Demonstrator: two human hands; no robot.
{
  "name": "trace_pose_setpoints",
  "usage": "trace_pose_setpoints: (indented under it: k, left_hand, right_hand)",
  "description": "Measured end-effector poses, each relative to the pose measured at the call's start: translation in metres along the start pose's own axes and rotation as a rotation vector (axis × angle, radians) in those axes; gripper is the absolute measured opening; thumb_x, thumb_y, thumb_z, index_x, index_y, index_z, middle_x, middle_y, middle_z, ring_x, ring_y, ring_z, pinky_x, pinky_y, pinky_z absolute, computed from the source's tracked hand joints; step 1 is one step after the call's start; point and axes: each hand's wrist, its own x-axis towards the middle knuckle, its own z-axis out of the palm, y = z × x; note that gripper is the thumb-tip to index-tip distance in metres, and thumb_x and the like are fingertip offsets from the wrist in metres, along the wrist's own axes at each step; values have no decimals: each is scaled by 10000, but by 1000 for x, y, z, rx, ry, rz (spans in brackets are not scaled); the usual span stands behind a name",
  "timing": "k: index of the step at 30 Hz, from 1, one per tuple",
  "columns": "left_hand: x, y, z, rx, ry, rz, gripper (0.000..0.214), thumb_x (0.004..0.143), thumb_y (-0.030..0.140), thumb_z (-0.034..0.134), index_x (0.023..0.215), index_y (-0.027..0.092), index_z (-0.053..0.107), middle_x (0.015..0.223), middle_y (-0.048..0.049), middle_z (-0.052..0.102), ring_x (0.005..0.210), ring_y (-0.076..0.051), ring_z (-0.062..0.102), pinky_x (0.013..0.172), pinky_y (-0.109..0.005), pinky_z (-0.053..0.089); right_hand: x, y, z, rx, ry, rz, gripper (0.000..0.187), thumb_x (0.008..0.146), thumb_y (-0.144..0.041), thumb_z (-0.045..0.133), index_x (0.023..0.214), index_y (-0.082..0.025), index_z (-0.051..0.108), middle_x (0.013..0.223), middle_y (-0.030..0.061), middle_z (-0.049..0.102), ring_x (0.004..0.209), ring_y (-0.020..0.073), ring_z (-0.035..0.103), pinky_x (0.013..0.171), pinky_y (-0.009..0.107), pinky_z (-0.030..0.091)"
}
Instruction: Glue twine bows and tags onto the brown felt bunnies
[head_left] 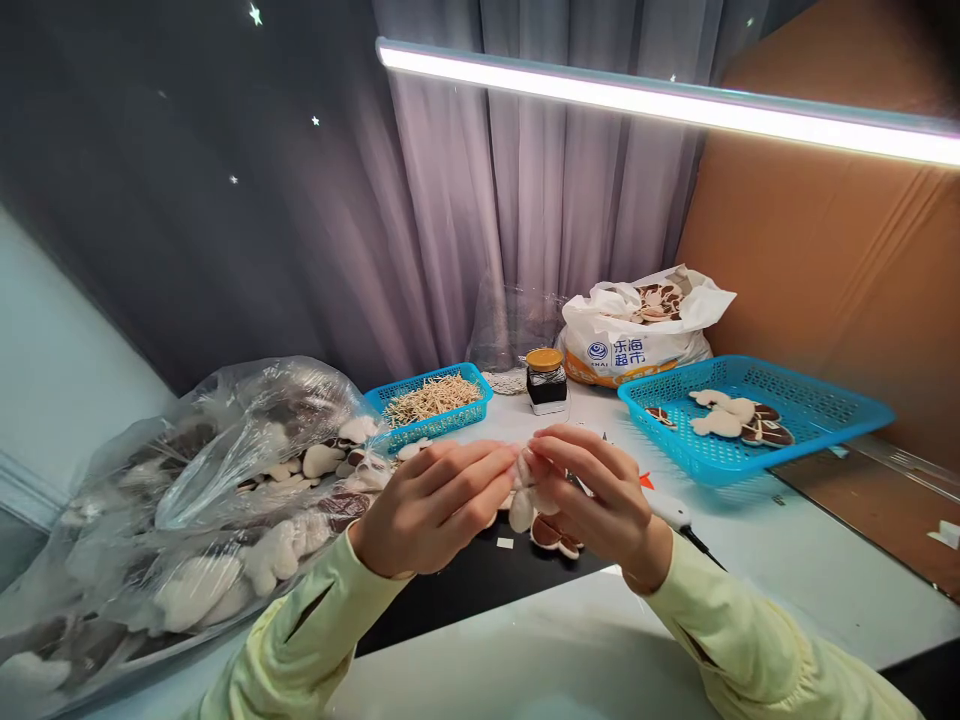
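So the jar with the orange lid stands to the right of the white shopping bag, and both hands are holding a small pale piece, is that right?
Not quite: the head view shows the jar with the orange lid to the left of the white shopping bag. The left hand and right hand are indeed holding a small pale piece.

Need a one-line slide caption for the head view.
Left hand and right hand pinch a small cream piece above a black mat, near a filled clear bag.
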Motion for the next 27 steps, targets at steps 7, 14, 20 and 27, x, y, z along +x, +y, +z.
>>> trace_pose_setpoints:
  k: [7, 14, 20, 27]
  left_hand:
    - [0, -1, -4, 124, 26, 183, 129, 818, 133, 568, 838, 233, 647, 923, 33, 713, 847, -121, 652, 674, -219, 493]
    - [3, -2, -8, 245, 28, 160, 125, 794, 133, 593, 787, 244, 649, 900, 37, 715, 845, -111, 649, 680, -225, 477]
    - [11, -3, -11, 180, 40, 189, 167, 842, 117, 517, 741, 209, 613, 822, 7, 729, 815, -104, 665, 646, -225, 490]
    - [6, -3, -2, 153, 61, 232, 80, 766, 132, 615, 780, 207, 591, 826, -17, 706, 831, -115, 640, 640, -230, 491]
  right_hand:
    - [1, -6, 2, 61, 42, -49, 216, 767, -38, 525, 632, -206, 506, 795, 92, 626, 873, 233, 586, 580, 321, 534]
    - [12, -6, -9, 708, -158, 483, 315, 795, -75, 429, 1068, -189, 539, 1077, 109, 565, 898, 176, 586, 652, 297, 553]
    - [17, -5, -13, 885, -193, 591, 218, 782, -118, 573, 992, -167, 602, 1057, 97, 559, 872, 146, 593, 655, 261, 573]
    - [14, -2, -5, 783, -115, 575, 75, 778, -114, 608, 740, -177, 622, 914, 57, 601, 759, 116, 590, 646, 270, 580]
